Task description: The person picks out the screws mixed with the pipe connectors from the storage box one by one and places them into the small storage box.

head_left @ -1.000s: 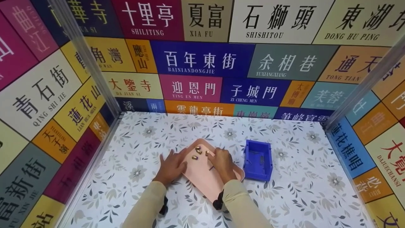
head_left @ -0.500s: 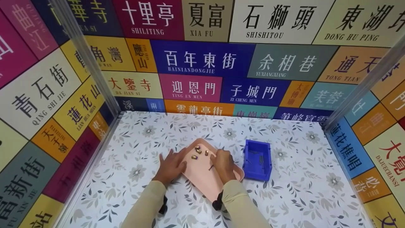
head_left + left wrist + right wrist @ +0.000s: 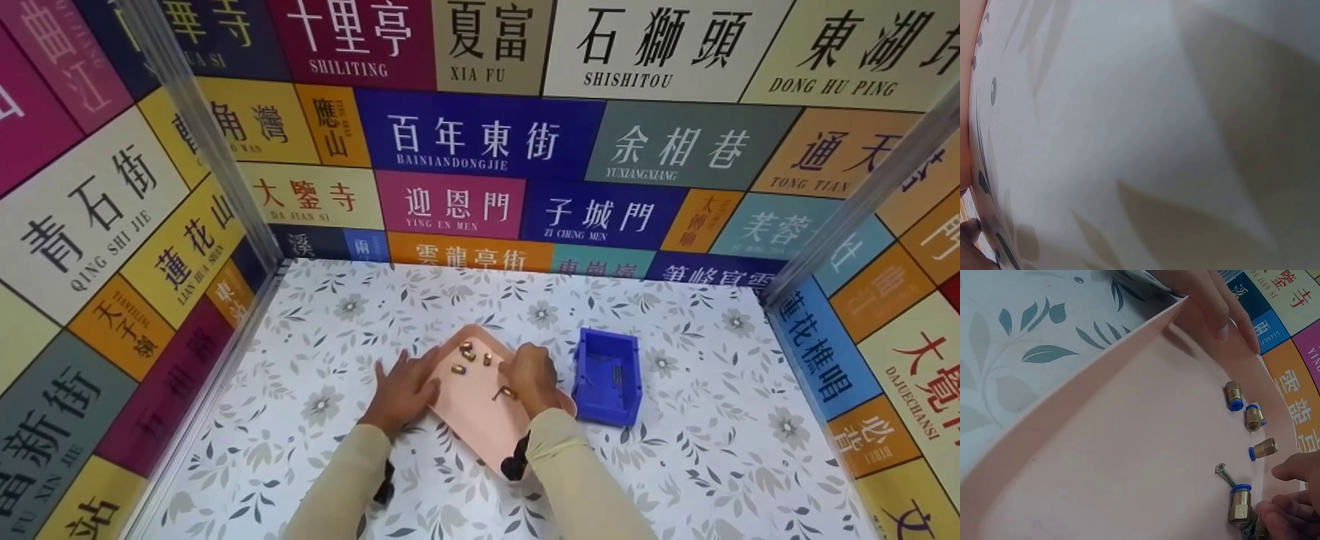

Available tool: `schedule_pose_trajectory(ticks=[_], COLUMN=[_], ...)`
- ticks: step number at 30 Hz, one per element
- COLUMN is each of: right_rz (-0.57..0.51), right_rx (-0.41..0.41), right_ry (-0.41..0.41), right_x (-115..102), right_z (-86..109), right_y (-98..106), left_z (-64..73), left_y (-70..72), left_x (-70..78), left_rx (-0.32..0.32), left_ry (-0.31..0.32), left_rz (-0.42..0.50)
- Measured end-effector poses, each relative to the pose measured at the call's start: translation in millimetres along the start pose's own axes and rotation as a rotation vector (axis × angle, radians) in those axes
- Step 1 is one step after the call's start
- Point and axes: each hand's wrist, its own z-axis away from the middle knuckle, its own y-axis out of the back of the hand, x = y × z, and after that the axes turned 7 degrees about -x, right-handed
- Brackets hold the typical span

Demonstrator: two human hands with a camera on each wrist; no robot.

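Note:
A pale pink tray point(image 3: 480, 427) lies angled before me. My left hand point(image 3: 401, 394) holds its left rim, thumb over the inner side; its fingertips point(image 3: 971, 247) show at the lower left of the left wrist view. My right hand point(image 3: 531, 375) reaches over the tray's right part. Its thumb and fingers are apart and bent, fingertips by a brass push-in fitting point(image 3: 1240, 506) with a blue collar. One screw point(image 3: 1224, 473) lies against that fitting; another screw point(image 3: 1248, 527) and a brass piece are partly hidden under the fingers. Several more fittings point(image 3: 1233, 395) lie near the far wall.
A blue bin point(image 3: 630, 405) with several screws point(image 3: 617, 376) in it stands right of the tray. The floral tabletop point(image 3: 322, 465) is bounded by sign-covered walls point(image 3: 480, 135) at the back and both sides.
My right hand has drawn back from a fitting at the far part of the tray, leaving it lying there. Another fitting now shows beside the screw near my fingers. The left hand stays.

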Motion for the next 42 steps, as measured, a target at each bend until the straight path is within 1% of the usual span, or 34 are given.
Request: schedule_pose_trajectory(ticks=[2, 4, 6, 9, 12, 16, 19, 25, 31, 37, 40, 42], right_rz=[-0.004, -0.006, 0.016, 0.074, 0.158, 0.227, 0.244, 0.283, 0.265, 0.311, 0.335, 0.352], right_rx=[-0.043, -0.102, -0.170, -0.280, -0.358, -0.419, -0.453, -0.462, -0.484, -0.464, -0.446, -0.423], right_ry=[0.015, 0.034, 0.047, 0.057, 0.081, 0.126, 0.132, 0.144, 0.194, 0.304, 0.355, 0.392], right_x=[-1, 0, 1, 4, 7, 9, 8, 6, 12, 23, 26, 26], right_z=[-1.6, -3.9, -7.4, -13.7, -19.4, -24.0, -25.8, -27.5, -28.5, -30.7, -31.8, -31.7], right_y=[4, 9, 14, 22, 30, 36, 37, 37, 35, 34, 34, 34], left_z=[-1.0, -1.4, -1.1, 0.0, 0.1, -0.2, -0.1, 0.5, 1.4, 0.5, -0.3, -0.2], left_y=[0.5, 0.8, 1.0, 0.4, -0.2, 0.1, 0.3, 0.4, 1.2, 0.7, -0.1, -0.4], left_x=[-0.4, -0.3, 0.1, 0.7, 1.2, 2.7, 3.6, 3.2, 3.4, 3.8, 2.3, 0.5], left_rx=[0.005, 0.008, 0.005, 0.004, 0.007, 0.011, 0.006, 0.010, 0.006, 0.008, 0.012, 0.025], left_ry=[0.007, 0.015, 0.020, 0.017, 0.008, 0.006, 0.012, 0.015, 0.026, 0.038, 0.030, 0.013], left_rz=[-0.001, 0.003, 0.007, 0.005, -0.007, -0.020, -0.015, -0.005, 0.000, 0.011, 0.014, 0.012])
